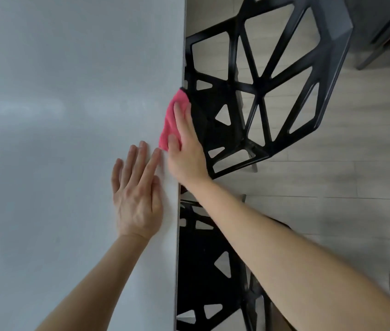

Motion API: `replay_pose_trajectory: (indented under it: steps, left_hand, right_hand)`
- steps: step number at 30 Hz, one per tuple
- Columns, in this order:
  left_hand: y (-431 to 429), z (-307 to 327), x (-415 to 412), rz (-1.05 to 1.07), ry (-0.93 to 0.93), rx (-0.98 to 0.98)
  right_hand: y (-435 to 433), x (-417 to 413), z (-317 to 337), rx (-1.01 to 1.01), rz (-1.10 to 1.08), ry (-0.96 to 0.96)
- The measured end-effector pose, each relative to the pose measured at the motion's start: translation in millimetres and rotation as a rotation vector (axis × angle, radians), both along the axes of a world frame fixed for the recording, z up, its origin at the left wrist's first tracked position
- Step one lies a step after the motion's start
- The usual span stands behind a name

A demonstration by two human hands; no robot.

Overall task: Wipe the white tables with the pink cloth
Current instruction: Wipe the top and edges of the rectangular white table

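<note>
A white table (pixel 58 115) fills the left side. The left hand (pixel 136 194) is laid flat on it, fingers spread. Just beside it, at the table's right edge, the pink cloth (pixel 171 120) is pressed down by the right hand (pixel 185 151) — fingers fairly straight. Beyond the edge, a black lattice chair (pixel 272 75) is seen.

black lattice chair (pixel 209 102) | second black chair (pixel 198 249) | pale plank floor (pixel 344 182)
</note>
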State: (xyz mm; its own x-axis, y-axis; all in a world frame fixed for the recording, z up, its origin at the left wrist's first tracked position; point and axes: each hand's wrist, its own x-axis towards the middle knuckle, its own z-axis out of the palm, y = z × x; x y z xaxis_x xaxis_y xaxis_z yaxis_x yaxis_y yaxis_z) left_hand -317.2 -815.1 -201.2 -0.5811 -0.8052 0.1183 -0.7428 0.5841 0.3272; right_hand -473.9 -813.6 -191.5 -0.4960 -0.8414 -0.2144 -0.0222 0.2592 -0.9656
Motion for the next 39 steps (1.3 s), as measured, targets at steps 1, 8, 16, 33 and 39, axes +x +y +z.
replay_pose_trajectory:
  steps: [1, 8, 16, 33, 39]
  left_hand:
    - [-0.3, -0.5, 0.1, 0.004, 0.001, -0.003]
    - [-2.4, -0.8, 0.3, 0.004, 0.018, -0.019]
    - [-1.3, -1.4, 2.7, 0.000, 0.014, -0.019]
    - [-2.2, 4.6, -1.1, 0.008, 0.023, -0.022]
    - [-0.4, 3.5, -3.5, 0.026, 0.040, -0.040]
  right_hand:
    - [-22.6, -18.7, -2.1, 0.003, -0.010, 0.010]
    - [57.1, 38.1, -4.7, -0.102, 0.019, 0.001]
    - [2.0, -4.9, -0.5, -0.066, 0.037, -0.019]
    - [31.8, 9.2, -9.9, 0.005, 0.171, 0.026]
    - [34.7, 15.3, -10.1, -0.029, 0.135, 0.055]
